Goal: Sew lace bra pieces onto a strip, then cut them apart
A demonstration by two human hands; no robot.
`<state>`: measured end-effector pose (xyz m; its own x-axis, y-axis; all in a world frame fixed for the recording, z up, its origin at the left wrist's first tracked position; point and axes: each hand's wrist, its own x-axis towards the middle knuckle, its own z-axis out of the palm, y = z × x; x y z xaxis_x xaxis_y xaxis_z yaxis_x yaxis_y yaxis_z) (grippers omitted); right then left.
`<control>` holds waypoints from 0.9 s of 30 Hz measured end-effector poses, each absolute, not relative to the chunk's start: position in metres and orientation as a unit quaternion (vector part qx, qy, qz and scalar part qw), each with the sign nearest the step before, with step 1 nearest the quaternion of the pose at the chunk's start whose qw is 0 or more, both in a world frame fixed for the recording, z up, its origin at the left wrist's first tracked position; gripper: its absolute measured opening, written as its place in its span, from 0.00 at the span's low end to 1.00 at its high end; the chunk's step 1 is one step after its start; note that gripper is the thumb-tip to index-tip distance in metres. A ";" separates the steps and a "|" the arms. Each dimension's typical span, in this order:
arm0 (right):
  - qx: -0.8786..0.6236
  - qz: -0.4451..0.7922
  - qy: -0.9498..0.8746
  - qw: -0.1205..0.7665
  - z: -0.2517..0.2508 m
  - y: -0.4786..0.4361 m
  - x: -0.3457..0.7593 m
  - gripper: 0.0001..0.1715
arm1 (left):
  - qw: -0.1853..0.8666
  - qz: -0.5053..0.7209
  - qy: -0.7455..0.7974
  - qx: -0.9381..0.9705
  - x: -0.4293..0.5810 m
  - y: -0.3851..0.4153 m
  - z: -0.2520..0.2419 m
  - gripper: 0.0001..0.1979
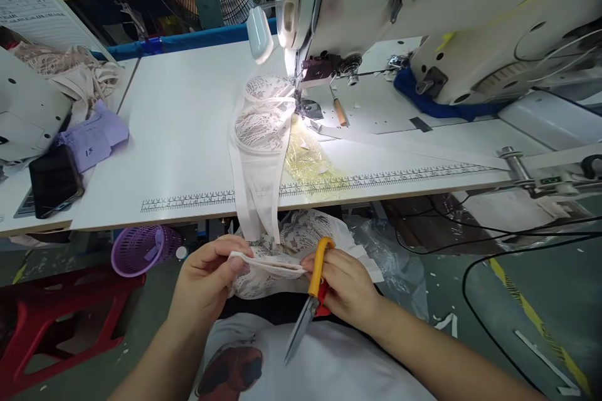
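Observation:
Over my lap, my left hand (pixel 211 269) pinches one end of a white edge of a lace bra (pixel 270 268). My right hand (pixel 345 282) grips the other end of that edge, so it is stretched between both hands. Scissors (pixel 301 326) with orange and red handles also hang in my right hand, blades pointing down toward my shirt. Another part of white lace bra (pixel 263 128) lies on the table under the sewing machine's needle area (pixel 297 97), its straps falling over the front edge. Whether the two lace parts are joined, I cannot tell.
A sewing machine (pixel 367 6) stands over the white table (pixel 183 138). Yellow netting (pixel 305 153) lies by the needle. At the left are a phone (pixel 55 182), purple paper (pixel 96 138) and lace pieces (pixel 70 69). Below are a purple basket (pixel 141 250), red stool (pixel 61 319) and black cables (pixel 470 282).

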<state>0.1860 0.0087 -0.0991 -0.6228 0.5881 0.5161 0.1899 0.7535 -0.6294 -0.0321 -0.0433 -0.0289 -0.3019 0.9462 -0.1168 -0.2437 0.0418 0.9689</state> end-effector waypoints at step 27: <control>-0.273 0.508 -0.771 0.269 -0.050 0.019 0.183 0.12 | 0.266 0.402 0.497 0.722 -0.084 -0.053 -0.001 0.13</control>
